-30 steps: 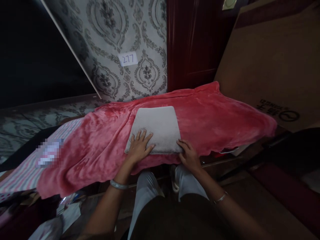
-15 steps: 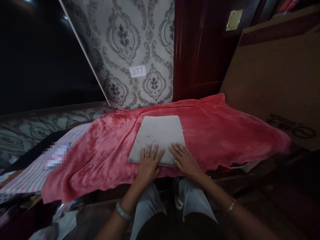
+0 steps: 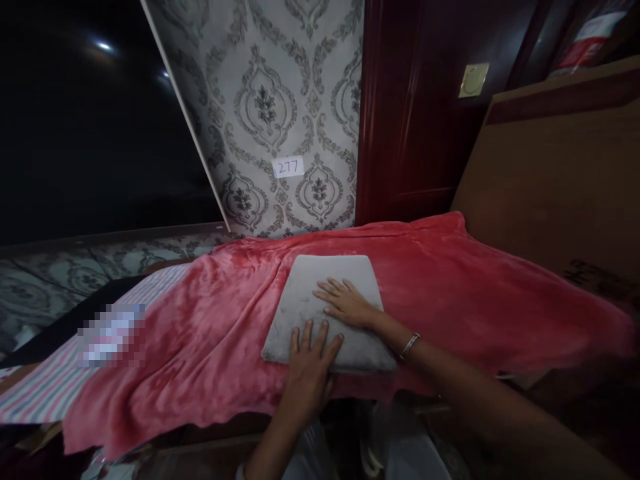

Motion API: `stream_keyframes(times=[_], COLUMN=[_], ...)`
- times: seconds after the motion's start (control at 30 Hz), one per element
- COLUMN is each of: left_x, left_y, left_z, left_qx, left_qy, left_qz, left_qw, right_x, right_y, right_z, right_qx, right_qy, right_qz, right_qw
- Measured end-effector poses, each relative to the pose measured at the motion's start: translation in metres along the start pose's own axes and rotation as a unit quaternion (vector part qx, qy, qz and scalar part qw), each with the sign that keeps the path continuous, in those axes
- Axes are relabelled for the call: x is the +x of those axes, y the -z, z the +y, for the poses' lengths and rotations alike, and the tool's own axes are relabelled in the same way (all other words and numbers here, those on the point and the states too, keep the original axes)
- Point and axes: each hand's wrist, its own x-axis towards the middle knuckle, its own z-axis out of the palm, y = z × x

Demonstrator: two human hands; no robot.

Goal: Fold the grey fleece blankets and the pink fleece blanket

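Note:
A light grey folded cloth [image 3: 333, 267], soft-looking and flat, lies on a red plush blanket [image 3: 225, 320]. My left hand [image 3: 313, 360] rests on the cloth's near edge, palm down with fingers apart. Farther up on the cloth, my right hand [image 3: 347, 303] lies flat with its fingers spread and pointing left. Neither hand grips the cloth. The exact kind of cloth I cannot make out.
Behind the blanket is a patterned wall with a paper label [image 3: 289, 167] reading 277. A large dark screen [image 3: 100, 120] stands at the left, a cardboard box [image 3: 560, 173] at the right. A striped cloth [image 3: 50, 380] lies left of the blanket.
My right hand has moved from the cloth's near right edge up to its middle. My left hand stays at the near edge. The camera view has tilted upward.

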Motion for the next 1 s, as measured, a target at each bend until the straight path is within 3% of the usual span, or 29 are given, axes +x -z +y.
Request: stream_keyframes(times=[0.1,0.27,0.4,0.63,0.77,0.87,0.93,1.0], left_x=[-0.002,-0.005,-0.007,-0.008,-0.006,-0.006,-0.01,-0.018], left_y=[-0.005,-0.021,-0.033,-0.034,-0.017,0.002,0.013,0.017], left_z=[-0.003,-0.008,-0.007,-0.006,-0.003,-0.003,-0.006,-0.011], left_qx=[0.002,0.011,0.015,0.011,-0.006,-0.023,-0.027,-0.016], left_qy=[-0.001,-0.016,0.003,0.0,-0.006,-0.01,-0.002,0.018], left_qz=[0.005,0.018,0.029,0.023,0.004,-0.011,-0.011,0.007], left_qw=[1.0,1.0,0.999,1.0,1.0,1.0,1.0,1.0], right_x=[0.019,0.052,0.077,0.092,0.091,0.09,0.086,0.078], right_y=[-0.003,0.001,0.001,-0.002,0.009,0.017,0.017,0.011], right_z=[0.021,0.055,0.077,0.096,0.089,0.067,0.043,0.014], right_qx=[-0.009,0.004,0.013,0.009,0.003,-0.006,-0.01,-0.008], right_qy=[0.009,-0.066,-0.089,-0.114,-0.13,-0.147,-0.088,0.023], right_qz=[0.003,-0.031,-0.044,-0.051,-0.048,-0.041,-0.014,0.001], right_qw=[1.0,0.997,0.995,0.992,0.99,0.988,0.996,1.0])
